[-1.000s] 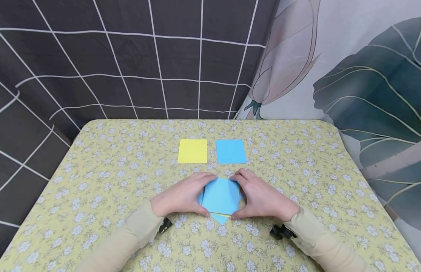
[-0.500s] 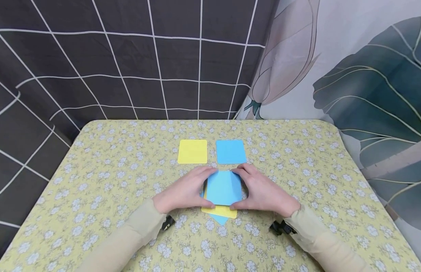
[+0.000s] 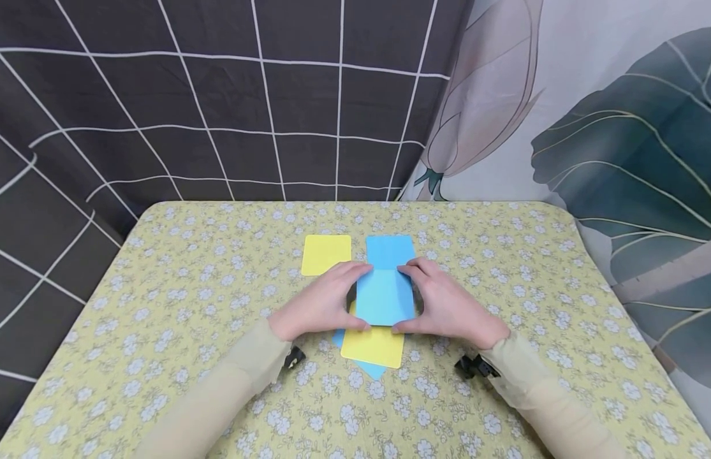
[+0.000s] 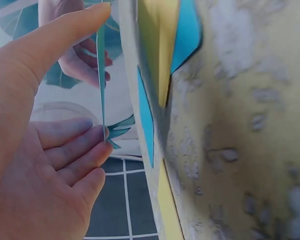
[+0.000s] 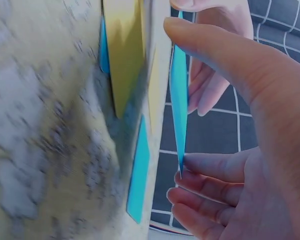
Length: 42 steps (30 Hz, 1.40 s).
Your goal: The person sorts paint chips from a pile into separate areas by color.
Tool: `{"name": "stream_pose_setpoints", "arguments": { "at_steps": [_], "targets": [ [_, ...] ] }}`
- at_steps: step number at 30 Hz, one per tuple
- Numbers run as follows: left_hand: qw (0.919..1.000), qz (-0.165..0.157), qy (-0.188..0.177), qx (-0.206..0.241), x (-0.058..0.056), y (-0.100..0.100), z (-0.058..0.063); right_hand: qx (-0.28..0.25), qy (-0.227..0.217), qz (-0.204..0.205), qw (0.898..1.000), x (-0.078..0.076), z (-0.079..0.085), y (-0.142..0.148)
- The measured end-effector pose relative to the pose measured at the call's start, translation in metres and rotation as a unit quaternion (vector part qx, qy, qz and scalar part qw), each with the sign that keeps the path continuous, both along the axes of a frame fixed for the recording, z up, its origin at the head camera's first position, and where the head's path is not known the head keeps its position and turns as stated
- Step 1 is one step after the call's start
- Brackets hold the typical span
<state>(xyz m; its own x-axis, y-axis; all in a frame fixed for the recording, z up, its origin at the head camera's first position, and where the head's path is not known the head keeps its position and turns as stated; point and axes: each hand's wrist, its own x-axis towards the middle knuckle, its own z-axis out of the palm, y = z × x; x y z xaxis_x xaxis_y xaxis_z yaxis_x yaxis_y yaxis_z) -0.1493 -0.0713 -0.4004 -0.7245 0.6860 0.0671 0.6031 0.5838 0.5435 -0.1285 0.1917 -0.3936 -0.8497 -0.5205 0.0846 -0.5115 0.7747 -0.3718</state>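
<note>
The left hand [image 3: 326, 305] and the right hand [image 3: 444, 305] grasp one blue card, the held card [image 3: 385, 298], between them, the left at its nine o'clock side and the right at its three. Each hand has its thumb at a near corner and its fingertips at a far one. The wrist views show the held card raised clear of the counter [image 3: 217, 268]. Below it, toward six o'clock, the near yellow card [image 3: 372, 349] lies over the near blue card [image 3: 371, 370], which pokes out at six and eight o'clock. The far yellow card [image 3: 325, 255] lies at ten o'clock from the held card, partly behind the left hand in the head view. At twelve o'clock is the far blue card [image 3: 389, 250], its near part covered in that view by the held card. A floral cloth covers the counter; beyond its edge, at eleven o'clock, hangs a dark grid cloth [image 3: 217, 95].
</note>
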Motion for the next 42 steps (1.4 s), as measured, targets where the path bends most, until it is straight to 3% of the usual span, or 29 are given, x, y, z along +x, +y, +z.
{"name": "stream_pose_setpoints", "arguments": {
  "at_steps": [11, 25, 33, 42],
  "targets": [
    [0.9997, 0.024, 0.004, 0.008, -0.028, 0.008, 0.004, -0.043, -0.018, -0.015, 0.999, -0.024, 0.012, 0.001],
    [0.9993, 0.032, 0.018, -0.001, -0.062, 0.017, 0.024, -0.048, 0.002, -0.029, 0.998, -0.062, 0.028, 0.003],
    [0.9992, 0.036, 0.015, -0.004, -0.073, 0.023, 0.03, -0.036, 0.001, -0.022, 0.999, -0.078, 0.03, 0.004],
    [0.9986, 0.045, 0.002, -0.03, -0.083, 0.029, 0.03, -0.024, -0.017, -0.024, 0.999, -0.091, 0.027, 0.003]
  ]
}}
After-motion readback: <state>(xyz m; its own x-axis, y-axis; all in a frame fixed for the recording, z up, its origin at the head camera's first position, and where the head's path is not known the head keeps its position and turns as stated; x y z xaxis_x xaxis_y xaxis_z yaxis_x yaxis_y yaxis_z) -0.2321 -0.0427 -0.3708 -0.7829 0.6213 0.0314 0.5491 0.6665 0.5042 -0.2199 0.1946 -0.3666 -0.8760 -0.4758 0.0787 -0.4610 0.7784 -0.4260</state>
